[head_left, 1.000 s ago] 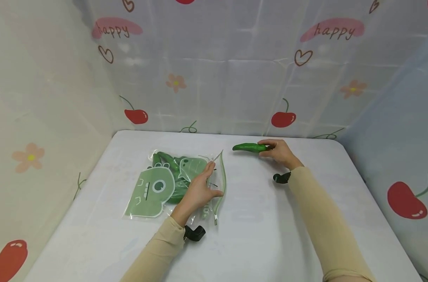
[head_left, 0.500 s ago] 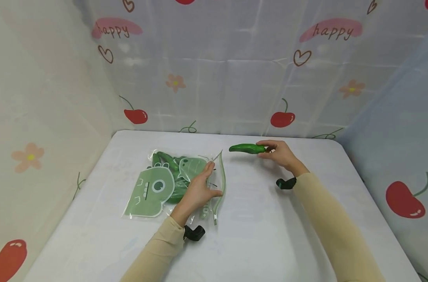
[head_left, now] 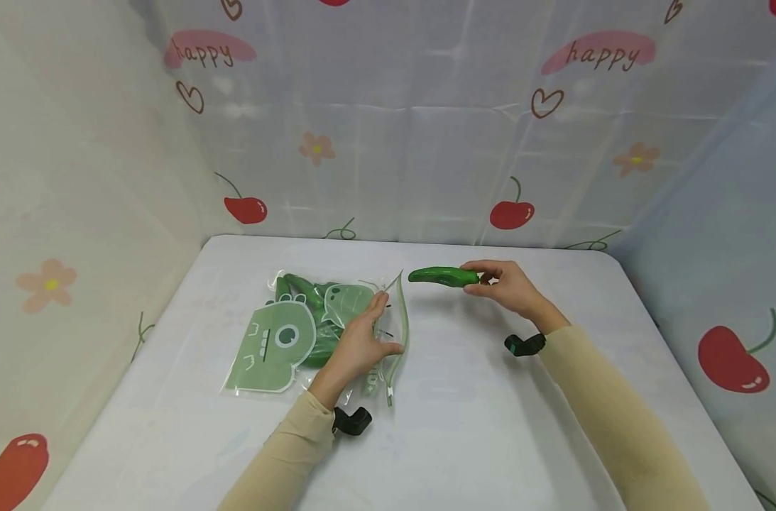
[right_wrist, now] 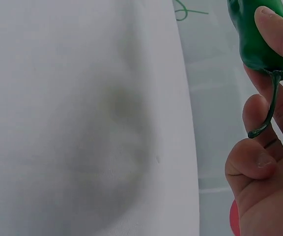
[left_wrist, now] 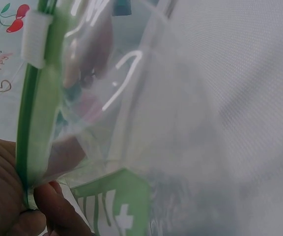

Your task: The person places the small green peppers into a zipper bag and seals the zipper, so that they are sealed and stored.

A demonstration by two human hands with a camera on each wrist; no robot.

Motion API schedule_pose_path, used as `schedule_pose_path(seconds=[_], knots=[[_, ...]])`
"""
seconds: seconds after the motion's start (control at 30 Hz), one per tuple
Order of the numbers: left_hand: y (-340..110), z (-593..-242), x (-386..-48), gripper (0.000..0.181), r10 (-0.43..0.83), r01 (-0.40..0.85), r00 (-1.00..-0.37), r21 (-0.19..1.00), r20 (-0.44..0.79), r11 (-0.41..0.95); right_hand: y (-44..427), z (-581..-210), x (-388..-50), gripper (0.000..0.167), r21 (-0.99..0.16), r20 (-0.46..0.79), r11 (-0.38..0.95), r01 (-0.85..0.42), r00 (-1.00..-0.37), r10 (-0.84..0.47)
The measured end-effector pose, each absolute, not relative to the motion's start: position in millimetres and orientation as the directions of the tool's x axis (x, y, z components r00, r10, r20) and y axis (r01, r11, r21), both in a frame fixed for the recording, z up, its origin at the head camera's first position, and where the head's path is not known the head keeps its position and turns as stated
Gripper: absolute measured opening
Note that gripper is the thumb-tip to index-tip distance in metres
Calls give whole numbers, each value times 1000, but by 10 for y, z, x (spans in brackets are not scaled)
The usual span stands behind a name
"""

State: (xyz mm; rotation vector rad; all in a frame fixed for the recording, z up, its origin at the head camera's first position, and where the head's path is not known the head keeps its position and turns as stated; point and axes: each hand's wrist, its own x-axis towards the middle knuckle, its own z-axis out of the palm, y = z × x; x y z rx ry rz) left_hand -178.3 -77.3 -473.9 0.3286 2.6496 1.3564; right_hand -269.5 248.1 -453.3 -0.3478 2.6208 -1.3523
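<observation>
A clear zip bag (head_left: 266, 355) printed with green cartoon figures lies on the table, its mouth facing right. Green chili peppers (head_left: 306, 289) show through the plastic. My left hand (head_left: 356, 348) holds the bag at its mouth; in the left wrist view the fingers (left_wrist: 58, 209) grip the rim near the green zip strip (left_wrist: 28, 108). My right hand (head_left: 505, 287) pinches a green chili pepper (head_left: 441, 276) by its stem end, above the table and just right of the bag mouth. In the right wrist view the curved stem (right_wrist: 269, 108) hangs among the fingers.
A white slider (left_wrist: 36, 39) sits on the zip strip. The white table (head_left: 451, 440) ends at a back curtain (head_left: 413, 163) printed with cherries, and curtains stand at both sides. Black wrist cameras (head_left: 352, 421) are worn on both wrists.
My right hand has moved slightly left and nearer to me with the chili pepper, whose tip is closer to the bag mouth. The left hand and the bag have stayed in place.
</observation>
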Motion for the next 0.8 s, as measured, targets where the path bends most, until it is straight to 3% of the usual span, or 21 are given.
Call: schedule_pose_path(seconds=[0.8], knots=[[-755,-4715,-1769,106,267,139,-964,808,-23,573,2178,-4485,-2345,39,-783,-39,588,-204,-927,-374]])
